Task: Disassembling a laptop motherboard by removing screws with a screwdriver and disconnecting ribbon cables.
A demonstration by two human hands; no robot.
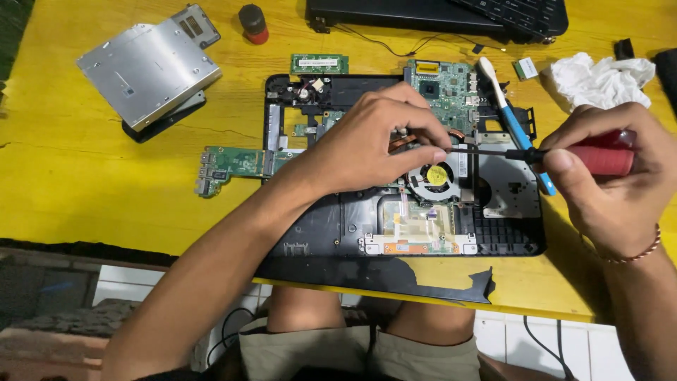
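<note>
Two hands work mid-table on the laptop base (338,219). Right hand (610,176) grips a screwdriver (564,156); left hand (381,144) pinches its tip beside the fan (435,176). Unscrewing appears underway; the tip must seat squarely next.

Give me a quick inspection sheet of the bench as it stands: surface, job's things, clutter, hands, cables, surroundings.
Surface: yellow table, black tape strip along the near edge.
Job's things: opened laptop base with fan and green board; red-handled screwdriver.
Clutter: optical drive, memory stick, small side board, toothbrush, crumpled tissue, red-and-black cap, second laptop.
Hands: left hand rests on the base, fingertips at the screwdriver tip; right hand grips the handle.
Cables: thin black wires by the second laptop.
Surroundings: tiled floor, person's knees under the table.
</note>
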